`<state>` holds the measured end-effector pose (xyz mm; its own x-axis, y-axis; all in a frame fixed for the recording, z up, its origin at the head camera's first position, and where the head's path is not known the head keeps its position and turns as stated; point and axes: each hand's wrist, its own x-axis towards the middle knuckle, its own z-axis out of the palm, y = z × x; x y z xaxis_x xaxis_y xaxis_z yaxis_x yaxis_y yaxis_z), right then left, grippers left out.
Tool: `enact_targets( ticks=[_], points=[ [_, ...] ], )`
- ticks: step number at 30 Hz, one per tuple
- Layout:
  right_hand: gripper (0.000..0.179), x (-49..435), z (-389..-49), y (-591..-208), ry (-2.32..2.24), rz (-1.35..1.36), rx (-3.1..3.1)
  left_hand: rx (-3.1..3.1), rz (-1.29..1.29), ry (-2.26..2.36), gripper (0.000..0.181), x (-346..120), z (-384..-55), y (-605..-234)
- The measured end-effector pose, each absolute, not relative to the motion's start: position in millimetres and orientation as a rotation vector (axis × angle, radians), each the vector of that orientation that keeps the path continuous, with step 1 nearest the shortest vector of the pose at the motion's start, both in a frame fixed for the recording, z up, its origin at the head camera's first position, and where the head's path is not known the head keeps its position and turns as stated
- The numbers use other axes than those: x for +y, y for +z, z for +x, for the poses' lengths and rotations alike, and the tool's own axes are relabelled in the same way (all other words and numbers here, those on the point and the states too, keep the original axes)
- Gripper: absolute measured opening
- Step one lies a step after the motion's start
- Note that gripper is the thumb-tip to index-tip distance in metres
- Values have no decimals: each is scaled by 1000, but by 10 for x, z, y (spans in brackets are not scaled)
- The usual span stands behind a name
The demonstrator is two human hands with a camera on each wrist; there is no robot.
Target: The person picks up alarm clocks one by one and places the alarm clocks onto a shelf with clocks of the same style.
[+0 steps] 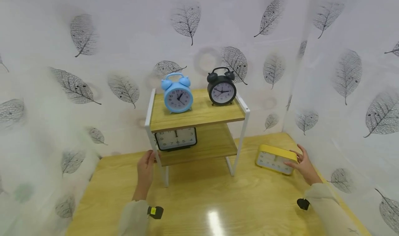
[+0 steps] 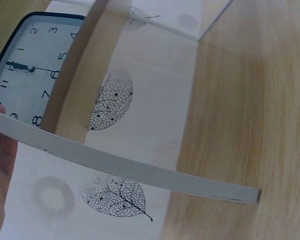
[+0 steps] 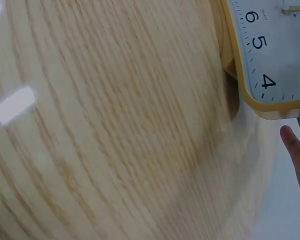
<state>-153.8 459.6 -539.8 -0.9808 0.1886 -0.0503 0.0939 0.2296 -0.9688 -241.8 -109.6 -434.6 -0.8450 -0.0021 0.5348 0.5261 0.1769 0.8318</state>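
Observation:
A white-framed two-tier shelf (image 1: 199, 120) stands at the middle back of the table. My left hand (image 1: 146, 166) grips its left post (image 2: 125, 162), fingertips reaching past the post beside a black-rimmed rectangular clock (image 2: 37, 55). That clock sits on the lower tier, partly hidden by the upper one. On the right of the table is a yellow rectangular alarm clock (image 1: 275, 159), standing at an angle. My right hand (image 1: 303, 165) is at its right end, thumb and fingers spread. In the right wrist view the thumb lies just off the clock's side.
On the upper tier stand a light-blue twin-bell alarm clock (image 1: 178, 96) at left and a black twin-bell alarm clock (image 1: 222, 88) at right. A leaf-patterned curtain (image 1: 124, 38) hangs behind and at both sides. The wooden table (image 1: 249, 198) extends in front of the shelf.

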Motion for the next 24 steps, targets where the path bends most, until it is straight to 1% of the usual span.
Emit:
enact_targets(
  ticks=[4, 9, 16, 19, 23, 24],
  points=[
    [102, 4601, -1541, -5553, 1916, -298, -2410, -2062, -497, -1683, 22, -1081, -2409, -4358],
    [98, 4597, -1500, -5693, 1898, -324, -2428, -2076, -507, -1658, 22, -1058, -2398, -4353],
    [91, 4597, -1464, -5698, 1834, -344, -2495, -2099, -488, -1668, 23, -1034, -2391, -4339],
    [78, 4592, -1478, -5675, 1773, -350, -2531, -2092, -491, -1652, 23, -1038, -2389, -4330],
    [48, 4584, -1513, -5668, 1756, -324, -2519, -2099, -489, -1632, 23, -1061, -2384, -4329],
    [44, 4582, -1525, -5668, 1777, -319, -2499, -2105, -485, -1634, 23, -1070, -2381, -4330]
  ],
)
